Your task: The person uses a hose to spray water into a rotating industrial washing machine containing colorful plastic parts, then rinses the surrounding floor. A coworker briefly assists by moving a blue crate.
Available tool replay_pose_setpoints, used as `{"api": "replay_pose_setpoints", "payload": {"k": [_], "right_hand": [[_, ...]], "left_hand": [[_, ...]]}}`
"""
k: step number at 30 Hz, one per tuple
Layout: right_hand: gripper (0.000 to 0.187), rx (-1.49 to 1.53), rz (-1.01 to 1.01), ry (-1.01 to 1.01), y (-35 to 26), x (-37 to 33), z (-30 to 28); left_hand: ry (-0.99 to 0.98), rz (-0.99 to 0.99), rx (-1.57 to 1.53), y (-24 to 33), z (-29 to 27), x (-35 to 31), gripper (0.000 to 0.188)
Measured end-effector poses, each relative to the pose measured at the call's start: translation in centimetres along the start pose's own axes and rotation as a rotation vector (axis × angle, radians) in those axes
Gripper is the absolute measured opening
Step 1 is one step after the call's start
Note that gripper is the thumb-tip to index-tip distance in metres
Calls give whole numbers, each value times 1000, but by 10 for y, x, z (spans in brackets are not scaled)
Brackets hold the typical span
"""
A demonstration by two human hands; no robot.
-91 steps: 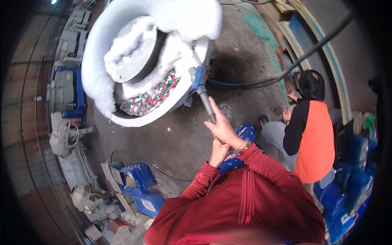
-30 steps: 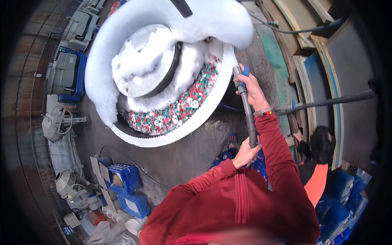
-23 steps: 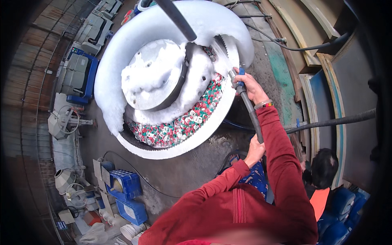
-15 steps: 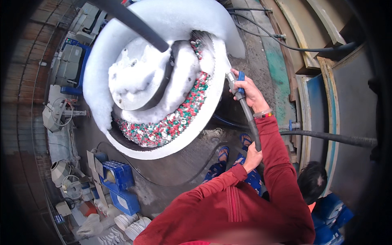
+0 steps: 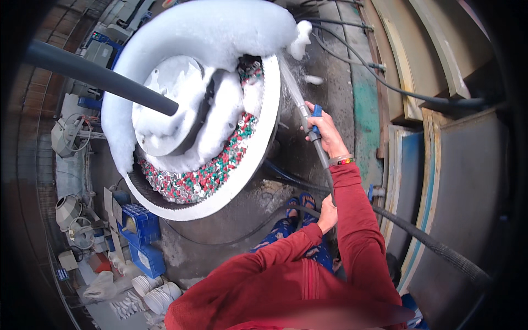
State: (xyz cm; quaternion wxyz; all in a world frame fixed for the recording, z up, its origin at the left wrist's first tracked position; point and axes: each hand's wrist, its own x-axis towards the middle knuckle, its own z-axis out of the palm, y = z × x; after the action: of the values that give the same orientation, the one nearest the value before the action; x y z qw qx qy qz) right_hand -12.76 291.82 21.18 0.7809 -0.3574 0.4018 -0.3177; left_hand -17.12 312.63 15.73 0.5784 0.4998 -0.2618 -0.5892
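Note:
My right hand [image 5: 328,135] is closed around a metal hose valve [image 5: 303,111] with a blue lever [image 5: 317,118]. Lower down, my left hand [image 5: 328,215] grips the grey hose [image 5: 323,159]. A water jet [image 5: 290,80] shoots from the nozzle along the outer edge of a large round tub [image 5: 190,213]. Inside the tub lie many small red, green and clear pieces [image 5: 212,179]. Thick white foam [image 5: 220,25] covers the tub's far side and the round centre.
A grey pole [image 5: 104,77] reaches over the tub's centre. Blue crates [image 5: 140,224] and stacked white buckets [image 5: 162,297] stand at the lower left. A thick black hose [image 5: 429,239] and large framed panels [image 5: 456,187] are on the right. Cables cross the wet floor.
A water jet now shows at the nozzle, and clumps of foam are off the tub's far right edge. The view has shifted, so the tub appears further left.

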Motion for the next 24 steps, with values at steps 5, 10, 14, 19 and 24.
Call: {"api": "replay_pose_setpoints", "payload": {"k": [5,10,14,19,24], "right_hand": [[67,-108,14,29,-27,26,33],[70,-118,6,13,-44,38,53],[73,35,5,29,-49,47,44],[74,-9,85,-8,-52,54,35],[68,-25,36,-62,-59,75,31]], "left_hand": [[54,94,195,22,-11,37,25],[99,48,-53,41,-16,52,22],[44,156,139,60,-18,51,19],[90,267,175,76,-7,55,14],[171,50,104,80,6,77,6]]}}
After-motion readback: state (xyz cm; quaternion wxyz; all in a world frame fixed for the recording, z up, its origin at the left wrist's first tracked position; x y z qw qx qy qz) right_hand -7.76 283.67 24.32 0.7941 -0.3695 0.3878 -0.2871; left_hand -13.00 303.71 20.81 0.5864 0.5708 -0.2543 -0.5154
